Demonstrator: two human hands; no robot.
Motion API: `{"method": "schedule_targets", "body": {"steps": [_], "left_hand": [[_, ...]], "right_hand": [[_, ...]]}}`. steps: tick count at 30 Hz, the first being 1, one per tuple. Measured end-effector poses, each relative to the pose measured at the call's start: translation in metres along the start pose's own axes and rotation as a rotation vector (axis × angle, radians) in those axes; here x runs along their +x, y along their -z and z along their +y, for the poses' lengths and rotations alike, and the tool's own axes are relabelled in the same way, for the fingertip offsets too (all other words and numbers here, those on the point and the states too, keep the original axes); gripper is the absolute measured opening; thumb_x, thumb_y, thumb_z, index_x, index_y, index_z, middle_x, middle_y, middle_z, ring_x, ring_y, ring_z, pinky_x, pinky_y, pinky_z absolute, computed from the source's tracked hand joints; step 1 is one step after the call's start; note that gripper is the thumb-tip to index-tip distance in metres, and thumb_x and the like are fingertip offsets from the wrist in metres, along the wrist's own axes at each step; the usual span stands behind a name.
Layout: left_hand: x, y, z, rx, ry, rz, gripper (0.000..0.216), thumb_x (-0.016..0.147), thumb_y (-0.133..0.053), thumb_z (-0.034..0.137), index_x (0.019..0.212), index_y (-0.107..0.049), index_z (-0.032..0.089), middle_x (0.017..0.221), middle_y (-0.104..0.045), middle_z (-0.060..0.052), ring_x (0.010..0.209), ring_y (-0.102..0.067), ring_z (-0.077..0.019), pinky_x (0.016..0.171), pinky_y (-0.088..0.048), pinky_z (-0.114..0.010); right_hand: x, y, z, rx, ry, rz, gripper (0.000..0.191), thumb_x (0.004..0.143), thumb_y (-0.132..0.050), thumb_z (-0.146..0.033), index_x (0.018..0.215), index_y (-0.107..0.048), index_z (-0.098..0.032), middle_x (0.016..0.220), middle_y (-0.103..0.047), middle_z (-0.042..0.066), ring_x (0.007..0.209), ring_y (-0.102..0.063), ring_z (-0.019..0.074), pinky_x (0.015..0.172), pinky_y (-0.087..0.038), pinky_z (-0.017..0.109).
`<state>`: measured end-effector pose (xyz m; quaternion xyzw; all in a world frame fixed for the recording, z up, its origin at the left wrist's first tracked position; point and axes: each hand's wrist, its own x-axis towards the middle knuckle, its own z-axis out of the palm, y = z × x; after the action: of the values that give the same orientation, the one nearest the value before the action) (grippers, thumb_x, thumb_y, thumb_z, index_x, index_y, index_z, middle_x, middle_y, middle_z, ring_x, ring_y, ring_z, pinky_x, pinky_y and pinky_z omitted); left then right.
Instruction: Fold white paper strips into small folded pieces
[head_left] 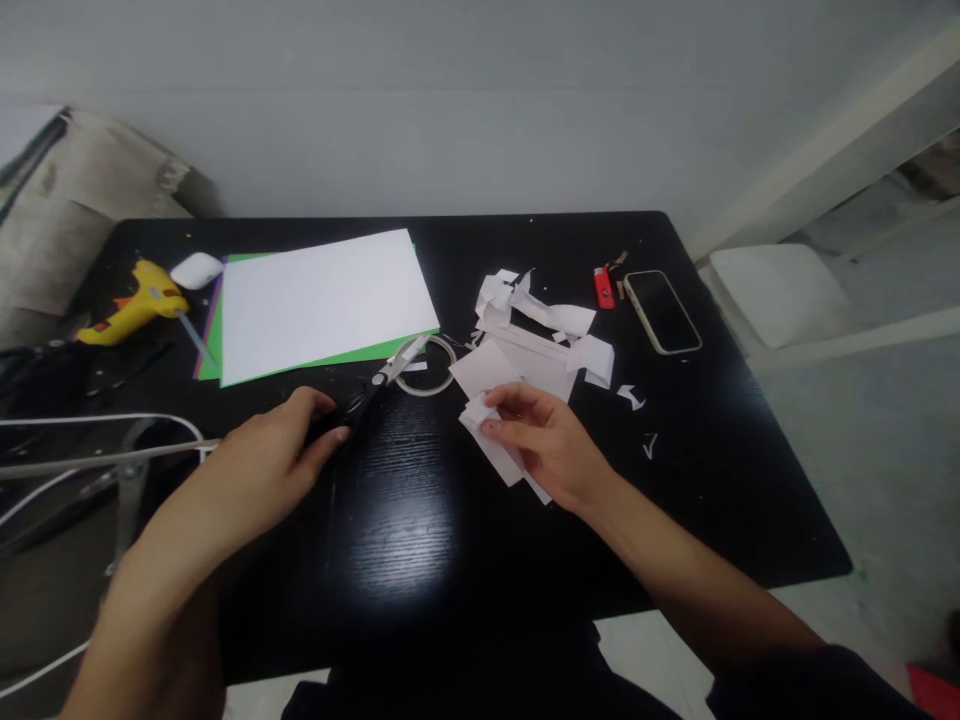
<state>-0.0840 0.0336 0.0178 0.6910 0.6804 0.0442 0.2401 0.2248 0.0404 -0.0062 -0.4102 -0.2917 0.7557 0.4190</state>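
My left hand (pixel 281 450) is closed around the black handles of a pair of scissors (pixel 366 392). The blades point away to the upper right, over a roll of tape (pixel 427 390) lying flat. Pinched between thumb and fingers of my right hand (pixel 551 440) is a small folded piece of white paper (pixel 480 410). Loose white strips (pixel 501 460) show under that hand. Just beyond it lies a heap of cut paper scraps (pixel 547 345), partly overlapping.
On the black table (pixel 405 540), white sheets (pixel 322 300) lie over green ones at the back left. Nearby are a yellow glue gun (pixel 139 305) and a white case (pixel 196 270). A red lighter (pixel 603 287) and phone (pixel 663 312) lie right. White cables (pixel 105 460) cross the left side.
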Motion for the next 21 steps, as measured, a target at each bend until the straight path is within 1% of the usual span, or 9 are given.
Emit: {"method": "schedule_targets", "body": {"steps": [3,4,6,9,12,14,17,19,21], "left_hand": [[0.002,-0.002,0.006,-0.069,-0.050,0.060,0.044,0.093,-0.053,0.060,0.116,-0.063,0.024,0.109,-0.077,-0.012,0.095,-0.073,-0.0352,0.084,-0.054,-0.046],[0.003,-0.003,0.009,-0.104,-0.059,0.081,0.045,0.092,-0.055,0.060,0.118,-0.063,0.024,0.110,-0.076,-0.011,0.094,-0.073,-0.0340,0.083,-0.054,-0.044],[0.004,-0.006,0.014,-0.182,-0.074,0.118,0.046,0.089,-0.061,0.060,0.117,-0.064,0.024,0.110,-0.076,-0.010,0.091,-0.072,-0.0308,0.080,-0.054,-0.040],[0.005,-0.011,0.019,-0.273,-0.079,0.137,0.047,0.086,-0.070,0.063,0.113,-0.066,0.024,0.106,-0.076,-0.005,0.085,-0.071,-0.0255,0.076,-0.053,-0.034],[0.004,-0.012,0.024,-0.296,-0.078,0.145,0.050,0.082,-0.074,0.067,0.109,-0.066,0.025,0.099,-0.075,-0.003,0.079,-0.069,-0.0227,0.070,-0.051,-0.031],[0.003,-0.011,0.029,-0.280,-0.073,0.156,0.054,0.079,-0.076,0.069,0.108,-0.064,0.025,0.097,-0.074,-0.003,0.077,-0.068,-0.0230,0.068,-0.049,-0.031],[0.002,-0.010,0.036,-0.234,-0.054,0.162,0.062,0.073,-0.079,0.072,0.108,-0.058,0.025,0.099,-0.074,-0.005,0.083,-0.069,-0.0272,0.070,-0.050,-0.034],[0.002,-0.011,0.040,-0.217,-0.044,0.140,0.064,0.072,-0.080,0.072,0.107,-0.056,0.024,0.100,-0.073,-0.006,0.086,-0.069,-0.0288,0.072,-0.050,-0.035],[0.001,-0.014,0.043,-0.224,-0.038,0.097,0.060,0.075,-0.077,0.072,0.104,-0.055,0.024,0.097,-0.073,-0.005,0.084,-0.069,-0.0275,0.071,-0.050,-0.035]], "right_hand": [[-0.001,0.000,-0.004,0.019,-0.030,0.016,0.018,0.073,-0.089,-0.026,0.089,-0.082,-0.025,0.101,-0.078,0.001,0.087,-0.072,0.0176,0.086,-0.062,0.036],[-0.001,0.000,-0.005,0.017,-0.035,0.022,0.017,0.073,-0.090,-0.029,0.088,-0.082,-0.024,0.105,-0.078,0.002,0.088,-0.072,0.0181,0.086,-0.062,0.036],[0.000,0.000,-0.004,0.009,-0.018,0.042,0.018,0.071,-0.093,-0.030,0.082,-0.080,-0.024,0.110,-0.078,0.002,0.092,-0.073,0.0183,0.091,-0.063,0.037],[0.003,0.001,0.000,0.019,0.026,0.094,0.030,0.063,-0.098,-0.022,0.075,-0.071,-0.025,0.106,-0.076,-0.001,0.094,-0.073,0.0169,0.097,-0.062,0.037],[0.004,0.002,0.002,0.035,0.027,0.127,0.039,0.061,-0.100,-0.021,0.081,-0.067,-0.027,0.097,-0.075,-0.002,0.089,-0.073,0.0168,0.092,-0.065,0.036],[0.005,0.002,0.002,0.042,0.018,0.128,0.042,0.060,-0.101,-0.022,0.084,-0.068,-0.026,0.091,-0.073,-0.003,0.084,-0.073,0.0154,0.086,-0.065,0.033],[0.003,0.001,-0.001,0.068,-0.017,0.114,0.041,0.062,-0.101,-0.025,0.088,-0.070,-0.025,0.086,-0.071,-0.006,0.077,-0.074,0.0128,0.075,-0.065,0.027],[0.002,-0.001,-0.002,0.094,-0.054,0.082,0.038,0.067,-0.100,-0.029,0.090,-0.070,-0.023,0.086,-0.073,-0.004,0.076,-0.076,0.0146,0.073,-0.066,0.029],[0.000,-0.003,-0.004,0.120,-0.080,0.040,0.035,0.072,-0.098,-0.032,0.089,-0.070,-0.021,0.088,-0.076,-0.002,0.078,-0.079,0.0179,0.075,-0.068,0.034]]}}
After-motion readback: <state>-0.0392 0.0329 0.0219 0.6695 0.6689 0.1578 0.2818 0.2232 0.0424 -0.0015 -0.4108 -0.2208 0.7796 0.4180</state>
